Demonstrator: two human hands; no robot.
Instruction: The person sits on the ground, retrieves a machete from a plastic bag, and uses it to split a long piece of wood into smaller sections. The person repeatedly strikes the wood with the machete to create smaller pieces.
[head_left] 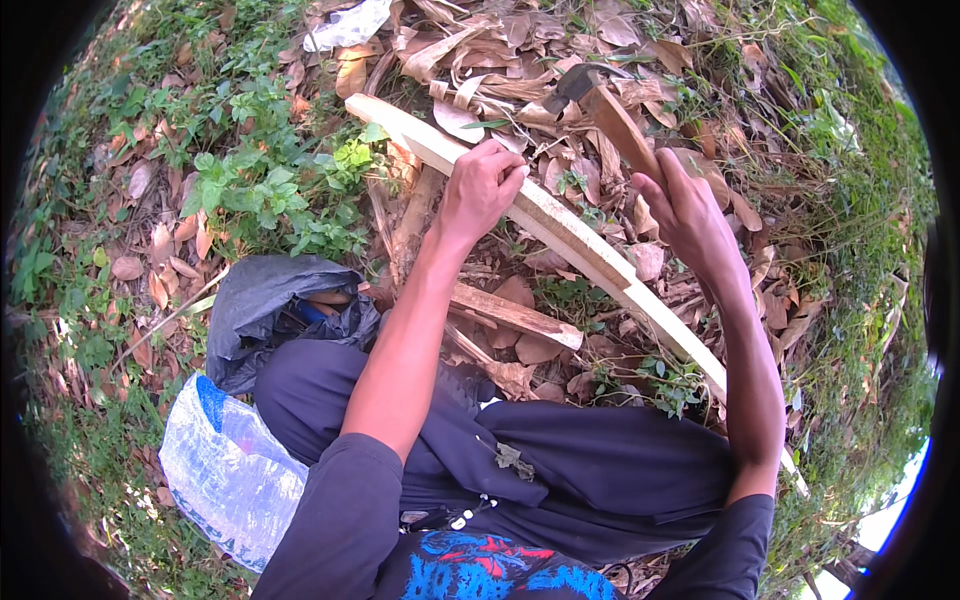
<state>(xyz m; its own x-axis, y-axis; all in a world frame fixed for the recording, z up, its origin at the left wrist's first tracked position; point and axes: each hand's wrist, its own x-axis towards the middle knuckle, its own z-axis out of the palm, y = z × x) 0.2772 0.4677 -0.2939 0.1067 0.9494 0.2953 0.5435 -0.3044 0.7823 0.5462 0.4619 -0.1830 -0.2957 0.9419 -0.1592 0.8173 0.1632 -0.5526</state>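
Gripping the pale wooden stick (560, 235) near its far end, the left hand (480, 190) closed around it; the right hand (690, 215) clasped a wooden-handled blade (605, 105) above leaf litter (520, 60).

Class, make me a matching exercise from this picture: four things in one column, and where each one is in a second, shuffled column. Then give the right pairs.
Things:
1. wooden strip
2. chopping knife
3. grey bag
4. clear plastic bag

Places:
A. on the ground by the person's left knee
B. gripped in the left hand
C. raised in the right hand
D. at the lower left, beside the person's left arm

Pairs: 1-B, 2-C, 3-A, 4-D
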